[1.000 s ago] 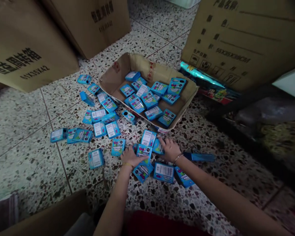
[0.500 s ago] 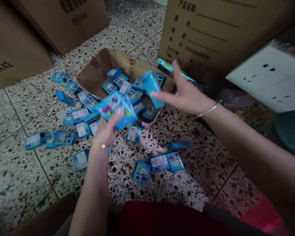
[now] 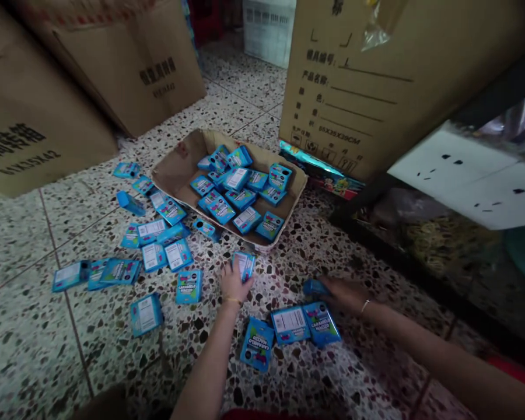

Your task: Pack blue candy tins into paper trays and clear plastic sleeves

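My left hand has its fingers closed on a small blue candy box, lying on the floor just in front of the cardboard tray. Further right, my right hand grips another blue candy box by its end; some of its fingers are hidden in shadow. Between my forearms lie several more boxes, among them a tilted candy box and a candy box marked "Caramelo Macizo". Inside the tray, a loose heap of the same boxes lies at mixed angles.
To the tray's left, several blue boxes are scattered on the speckled floor. Large cartons stand back left, and another carton back right. A white socket panel and dark frame bar border the right side.
My hands picked up boxes from the floor and carried them over the tray, where the heap has grown. Both hands are back down at the floor, each on another box.
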The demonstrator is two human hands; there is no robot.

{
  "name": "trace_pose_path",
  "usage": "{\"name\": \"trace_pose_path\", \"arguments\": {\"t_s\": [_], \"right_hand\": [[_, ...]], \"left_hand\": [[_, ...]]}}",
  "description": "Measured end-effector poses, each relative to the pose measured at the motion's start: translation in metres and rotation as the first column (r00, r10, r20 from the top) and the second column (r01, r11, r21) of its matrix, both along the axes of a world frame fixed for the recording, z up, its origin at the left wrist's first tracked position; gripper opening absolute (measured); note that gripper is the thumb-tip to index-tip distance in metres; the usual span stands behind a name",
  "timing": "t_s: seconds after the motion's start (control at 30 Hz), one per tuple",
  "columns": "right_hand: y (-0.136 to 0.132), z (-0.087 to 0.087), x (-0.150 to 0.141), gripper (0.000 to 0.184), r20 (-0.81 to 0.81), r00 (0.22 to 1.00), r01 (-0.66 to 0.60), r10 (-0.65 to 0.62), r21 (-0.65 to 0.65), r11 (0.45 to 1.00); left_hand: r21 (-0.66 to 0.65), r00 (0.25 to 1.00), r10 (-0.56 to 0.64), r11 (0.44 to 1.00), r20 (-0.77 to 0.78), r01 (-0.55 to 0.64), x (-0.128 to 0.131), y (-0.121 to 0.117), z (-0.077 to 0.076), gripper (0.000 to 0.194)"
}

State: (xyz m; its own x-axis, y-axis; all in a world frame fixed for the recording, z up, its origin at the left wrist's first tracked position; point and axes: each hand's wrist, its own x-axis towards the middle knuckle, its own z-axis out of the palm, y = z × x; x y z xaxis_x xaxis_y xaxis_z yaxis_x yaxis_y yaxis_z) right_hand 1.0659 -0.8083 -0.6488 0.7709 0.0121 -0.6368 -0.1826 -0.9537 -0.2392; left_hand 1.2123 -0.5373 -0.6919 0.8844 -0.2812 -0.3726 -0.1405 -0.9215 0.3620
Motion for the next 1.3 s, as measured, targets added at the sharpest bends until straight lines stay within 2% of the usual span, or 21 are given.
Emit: {"name": "trace_pose_path", "arguments": {"t_s": [0.1,0.2,0.23,0.3,0.37,0.4,0.43,0.5,0.53,0.57,0.63,0.67,0.7,0.73,0.77,0.83,0.9,0.97,1.1,1.2,1.3], "right_hand": [[0.001,0.046,0.032,0.032,-0.02,0.999,0.046,-0.042,0.289,0.956],[-0.003,0.107,0.082,0.041,0.134,0.977,0.054,-0.164,0.592,0.804],[-0.005,0.125,0.099,0.044,0.252,0.929,0.059,-0.271,0.622,0.78],[-0.012,0.149,0.126,0.056,0.5,0.722,0.09,-0.477,0.616,0.783],[-0.016,0.154,0.133,0.068,0.652,0.509,0.164,-0.562,0.568,0.807],[-0.017,0.149,0.126,0.07,0.686,0.475,0.19,-0.551,0.531,0.826],[-0.015,0.139,0.113,0.07,0.701,0.506,0.189,-0.503,0.479,0.857],[-0.005,0.106,0.069,0.071,0.653,0.702,0.083,-0.285,0.323,0.943],[0.003,0.085,0.042,0.077,0.588,0.801,-0.03,-0.111,0.224,0.974],[0.013,0.064,0.014,0.089,0.506,0.861,-0.125,0.047,0.121,0.985],[0.035,0.023,-0.036,0.112,0.368,0.894,-0.258,0.255,-0.042,0.965],[0.045,0.005,-0.054,0.118,0.326,0.886,-0.321,0.328,-0.079,0.944],[0.053,-0.01,-0.067,0.119,0.299,0.874,-0.372,0.384,-0.098,0.923],[0.06,-0.021,-0.075,0.116,0.282,0.864,-0.404,0.418,-0.108,0.908],[0.064,-0.029,-0.077,0.11,0.271,0.859,-0.42,0.434,-0.11,0.901],[0.066,-0.037,-0.07,0.098,0.25,0.869,-0.415,0.427,-0.099,0.904],[0.062,-0.035,-0.058,0.089,0.229,0.882,-0.409,0.412,-0.064,0.91],[0.055,-0.027,-0.049,0.084,0.211,0.888,-0.417,0.408,-0.005,0.909],[0.057,0.005,-0.04,0.068,0.211,0.932,-0.326,0.295,0.131,0.936],[0.067,0.049,-0.01,0.056,0.362,0.926,-0.205,0.105,0.252,0.946],[0.066,0.106,0.06,0.053,0.63,0.77,-0.16,-0.102,0.345,0.925]], "left_hand": [[-0.237,0.968,-0.06,0.972,-0.243,0.001,-0.003,0.009,0.036,0.076],[-0.553,0.921,-0.116,0.824,-0.371,-0.119,0.016,0.004,0.094,0.072],[-0.622,0.945,-0.087,0.771,-0.316,-0.137,0.029,-0.002,0.113,0.075],[-0.737,0.991,0.014,0.668,-0.132,-0.107,0.061,-0.012,0.142,0.085],[-0.769,0.997,0.07,0.639,0.045,-0.01,0.09,-0.015,0.154,0.076],[-0.752,0.994,0.063,0.658,0.088,0.025,0.098,-0.012,0.154,0.067],[-0.713,0.996,0.02,0.7,0.09,0.051,0.099,-0.007,0.148,0.058],[-0.553,0.983,-0.182,0.819,0.006,0.155,0.079,0.007,0.126,0.056],[-0.437,0.945,-0.32,0.86,-0.063,0.263,0.059,0.015,0.111,0.066],[-0.314,0.874,-0.466,0.857,-0.136,0.408,0.033,0.023,0.095,0.082],[-0.111,0.678,-0.692,0.716,-0.249,0.69,-0.027,0.036,0.063,0.12],[-0.066,0.565,-0.776,0.603,-0.278,0.795,-0.055,0.04,0.049,0.127],[-0.035,0.494,-0.823,0.523,-0.282,0.852,-0.08,0.042,0.036,0.129],[-0.006,0.472,-0.841,0.491,-0.266,0.871,-0.1,0.042,0.027,0.126],[0.019,0.481,-0.841,0.493,-0.247,0.87,-0.114,0.039,0.02,0.122],[0.06,0.57,-0.794,0.571,-0.214,0.819,-0.124,0.029,0.012,0.116],[0.062,0.628,-0.749,0.63,-0.211,0.774,-0.119,0.018,0.011,0.111],[0.024,0.644,-0.734,0.655,-0.217,0.755,-0.106,0.011,0.015,0.105],[-0.154,0.67,-0.708,0.704,-0.223,0.694,-0.081,0.017,0.038,0.091],[-0.358,0.72,-0.676,0.719,-0.157,0.596,-0.056,0.019,0.082,0.093],[-0.496,0.826,-0.554,0.691,0.103,0.526,-0.01,0.002,0.14,0.097]]}}
